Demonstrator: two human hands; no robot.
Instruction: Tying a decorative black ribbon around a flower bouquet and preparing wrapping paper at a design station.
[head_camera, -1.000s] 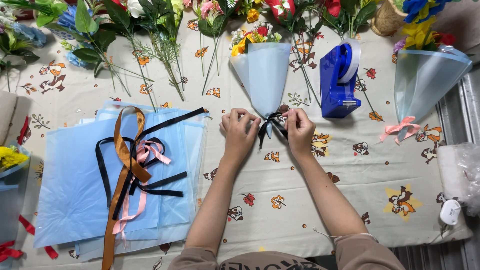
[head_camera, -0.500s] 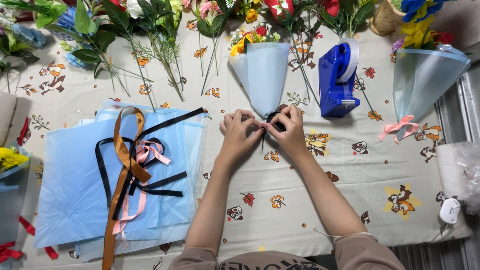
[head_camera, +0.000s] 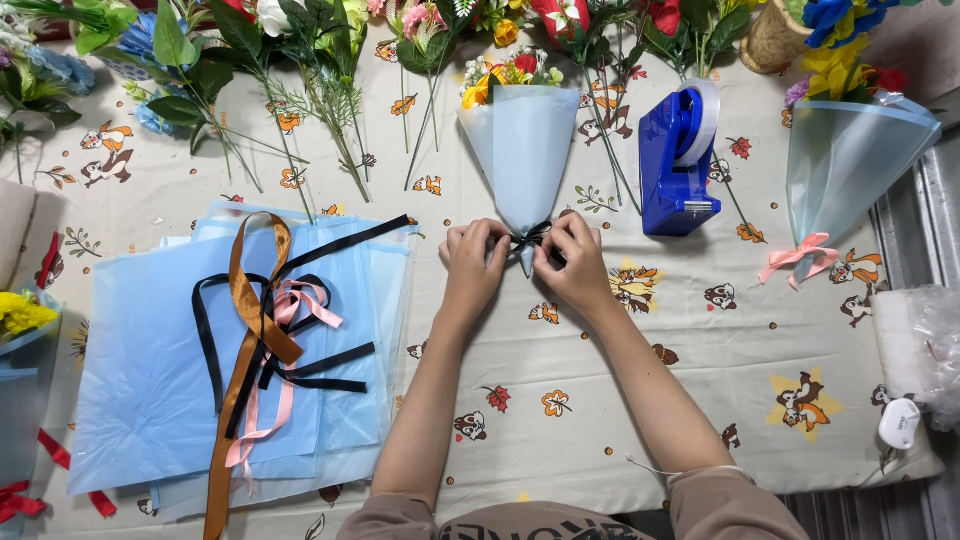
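Both hands at the table's middle, close together: left hand (head_camera: 472, 262) and right hand (head_camera: 575, 262), fingers curled shut, pinching a black ribbon (head_camera: 528, 238) at the narrow tip of a pale blue cone bouquet (head_camera: 524, 150). Cone lying flat, flowers toward the far edge. Just right of it, a blue tape dispenser (head_camera: 678, 160). Near the right edge, a second cone (head_camera: 845, 170) with a pink bow. Toward the left edge, blue sheets (head_camera: 150, 370) under loose ribbons (head_camera: 262, 340).
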